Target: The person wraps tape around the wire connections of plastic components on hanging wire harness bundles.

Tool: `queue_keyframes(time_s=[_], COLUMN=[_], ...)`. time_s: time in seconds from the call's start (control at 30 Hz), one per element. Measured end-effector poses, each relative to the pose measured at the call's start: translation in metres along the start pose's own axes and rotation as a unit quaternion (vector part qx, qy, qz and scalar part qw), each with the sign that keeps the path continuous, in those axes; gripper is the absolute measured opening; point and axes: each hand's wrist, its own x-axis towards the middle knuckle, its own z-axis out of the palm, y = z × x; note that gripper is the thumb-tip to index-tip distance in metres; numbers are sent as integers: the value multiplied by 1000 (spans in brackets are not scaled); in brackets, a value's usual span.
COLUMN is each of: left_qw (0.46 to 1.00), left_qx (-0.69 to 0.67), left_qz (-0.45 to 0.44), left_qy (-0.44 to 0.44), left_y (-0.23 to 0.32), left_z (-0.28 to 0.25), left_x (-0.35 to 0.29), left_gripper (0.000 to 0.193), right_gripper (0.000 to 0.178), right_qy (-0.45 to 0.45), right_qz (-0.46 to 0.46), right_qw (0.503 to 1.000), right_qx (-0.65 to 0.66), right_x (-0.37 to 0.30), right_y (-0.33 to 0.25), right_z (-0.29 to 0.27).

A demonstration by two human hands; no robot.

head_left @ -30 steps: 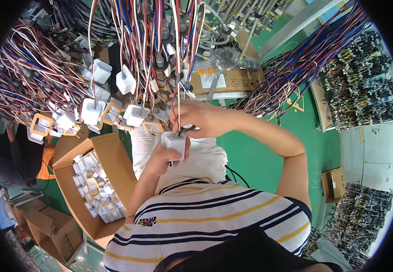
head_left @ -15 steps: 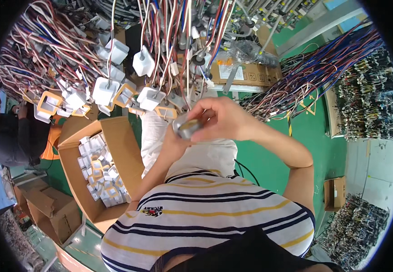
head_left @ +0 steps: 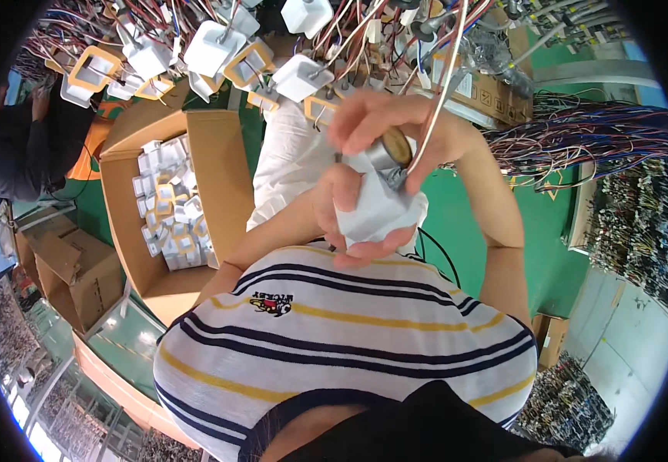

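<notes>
Head view: the left hand (head_left: 338,204) grasps a white cup (head_left: 376,212), thumb over its near-left side and the other fingers wrapped under its lower edge; the cup is tilted, held up in front of the striped shirt (head_left: 349,323) and over the white trousers (head_left: 284,165). The right hand (head_left: 445,135) is at the cup's upper end, its fingers curled about a short grey cylinder (head_left: 397,146) with a brownish round end face. Exact contact between cylinder and cup cannot be told, the right fingers partly hiding it. A pale cable (head_left: 443,85) drops from the upper edge, passing in front of the right hand toward the cup. Ahead, white cups (head_left: 214,48) on wires hang in a row, with tan square frames (head_left: 95,68) among them. To the left, an open box (head_left: 222,185) contains a heap of similar white parts (head_left: 166,208), some tan-rimmed. Beyond it a co-worker (head_left: 18,150) in dark clothing sits at the left rim. To the right, a wire bundle (head_left: 588,135) extends above the green floor (head_left: 538,219).
</notes>
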Motion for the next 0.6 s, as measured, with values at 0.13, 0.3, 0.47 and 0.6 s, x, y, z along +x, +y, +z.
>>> queue_keyframes(time_s=[0.13,0.3,0.47,0.6], left_qw=[986,982,999,989], left_qx=[-100,-138,-2,-110], left_qz=[6,-12,21,13], left_qy=[-132,-126,-42,-102], left_y=[-16,-22,-16,-37], left_z=[-6,-2,-3,-7], left_x=[2,1,-6,5], left_gripper=[56,56,56,55], right_gripper=[47,34,29,23], right_qy=[-95,-153,-97,-93], right_qz=[19,38,32,-28], right_qw=[994,981,994,994], right_qx=[42,115,46,47], right_x=[8,8,-1,12], right_y=[2,14,15,18], right_z=[-2,-7,-9,3])
